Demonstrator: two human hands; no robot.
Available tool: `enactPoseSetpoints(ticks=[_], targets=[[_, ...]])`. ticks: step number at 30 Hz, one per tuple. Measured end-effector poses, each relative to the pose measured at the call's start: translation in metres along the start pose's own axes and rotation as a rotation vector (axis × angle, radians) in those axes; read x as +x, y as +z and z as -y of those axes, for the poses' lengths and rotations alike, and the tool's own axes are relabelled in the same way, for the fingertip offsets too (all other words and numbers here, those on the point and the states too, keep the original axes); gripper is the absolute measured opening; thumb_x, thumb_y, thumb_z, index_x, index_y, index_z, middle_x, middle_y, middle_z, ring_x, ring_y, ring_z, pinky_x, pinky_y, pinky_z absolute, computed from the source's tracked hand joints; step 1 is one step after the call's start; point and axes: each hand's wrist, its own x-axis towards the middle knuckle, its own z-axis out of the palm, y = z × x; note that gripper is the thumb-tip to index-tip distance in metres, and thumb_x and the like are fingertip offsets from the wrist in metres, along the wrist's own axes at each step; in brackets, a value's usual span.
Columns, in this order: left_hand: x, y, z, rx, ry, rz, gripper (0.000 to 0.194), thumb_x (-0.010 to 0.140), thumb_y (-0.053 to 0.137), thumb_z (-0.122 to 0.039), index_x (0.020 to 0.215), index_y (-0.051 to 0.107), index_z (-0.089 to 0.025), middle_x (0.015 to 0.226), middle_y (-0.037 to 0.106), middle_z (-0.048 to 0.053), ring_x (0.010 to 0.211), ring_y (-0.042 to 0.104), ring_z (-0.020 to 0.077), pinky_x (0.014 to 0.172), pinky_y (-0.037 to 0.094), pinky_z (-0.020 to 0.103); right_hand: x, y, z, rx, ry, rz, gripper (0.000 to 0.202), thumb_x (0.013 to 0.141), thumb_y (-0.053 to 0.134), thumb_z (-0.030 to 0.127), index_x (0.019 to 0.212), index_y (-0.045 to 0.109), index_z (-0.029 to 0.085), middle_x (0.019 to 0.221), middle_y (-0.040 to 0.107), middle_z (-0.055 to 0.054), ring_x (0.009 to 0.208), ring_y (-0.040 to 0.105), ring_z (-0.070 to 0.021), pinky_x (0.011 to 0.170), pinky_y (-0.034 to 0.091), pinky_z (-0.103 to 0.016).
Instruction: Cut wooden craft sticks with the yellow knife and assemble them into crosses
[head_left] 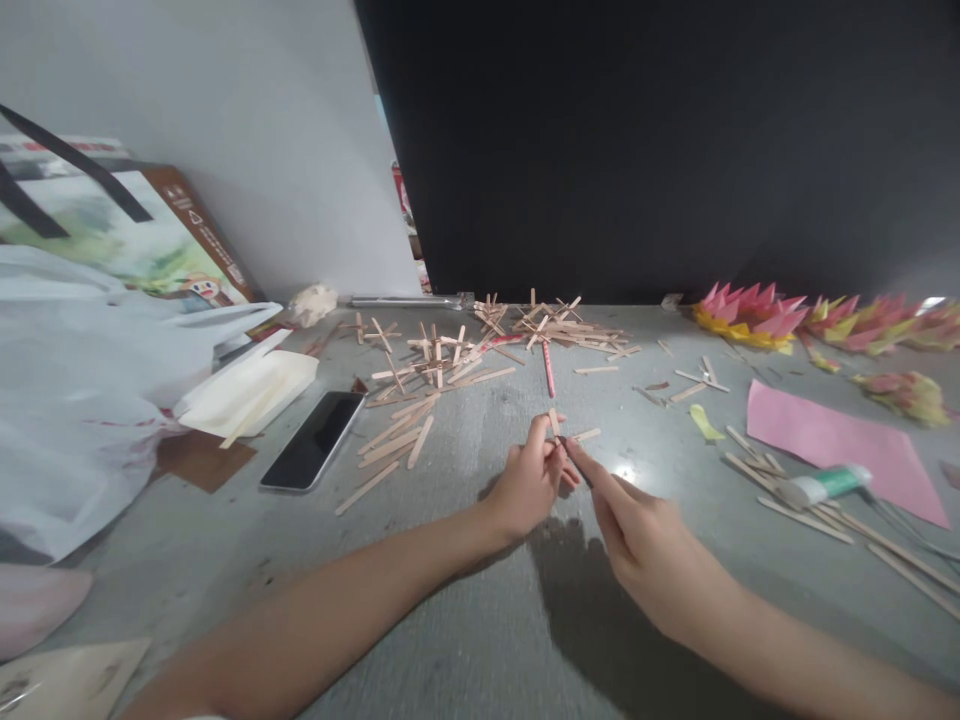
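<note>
My left hand [531, 482] is closed around a small wooden stick [554, 424] that points up between its fingers, just above the middle of the grey table [465, 620]. Against the stick, my right hand [637, 520] is closed, its fingertips meeting those of my left hand; whatever it grips is too small and hidden to name. Another light stick [587, 435] shows just beyond the right fingertips. A red and white pen-like stick [549, 370] lies past my hands, near a heap of crossed wooden sticks [577, 332].
Loose sticks [390, 448] and a phone [313, 440] lie left, beside a white tray [259, 392] and a plastic bag [97, 370]. Right are pink paper [840, 440], a glue stick [825, 485] and paper flowers [750, 315]. A black panel [675, 150] stands behind.
</note>
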Motion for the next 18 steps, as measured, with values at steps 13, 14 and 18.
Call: enactPoseSetpoints(ticks=[13,14,18], targets=[[-0.0001,0.0014,-0.0023,0.037,-0.003,-0.004,0.038,0.108,0.044,-0.043,0.140,0.047,-0.023,0.067,0.064,-0.003,0.057,0.064,0.0137,0.056,0.050,0.023,0.0023,0.0052,-0.0029,-0.099,0.059,0.089,0.075,0.095,0.035,0.008,0.168,0.027,0.020,0.097,0.073,-0.013,0.064,0.068,-0.0184,0.064,0.052,-0.027],[-0.0002,0.0014,-0.0018,0.041,-0.001,-0.004,0.038,0.108,0.044,-0.043,0.141,0.047,-0.023,0.067,0.063,-0.003,0.057,0.063,0.0136,0.056,0.049,0.023,0.0022,0.0046,-0.0026,-0.092,0.056,0.085,0.074,0.095,0.035,0.008,0.168,0.028,0.020,0.096,0.073,-0.013,0.064,0.069,-0.0185,0.063,0.052,-0.027],[-0.0010,0.0018,-0.0029,0.030,0.004,0.007,0.039,0.108,0.044,-0.044,0.140,0.046,-0.023,0.067,0.063,-0.003,0.057,0.064,0.0137,0.056,0.049,0.023,0.0008,0.0021,-0.0011,-0.033,0.033,0.046,0.075,0.093,0.038,0.007,0.167,0.030,0.018,0.094,0.074,-0.013,0.067,0.070,-0.0188,0.065,0.053,-0.027]])
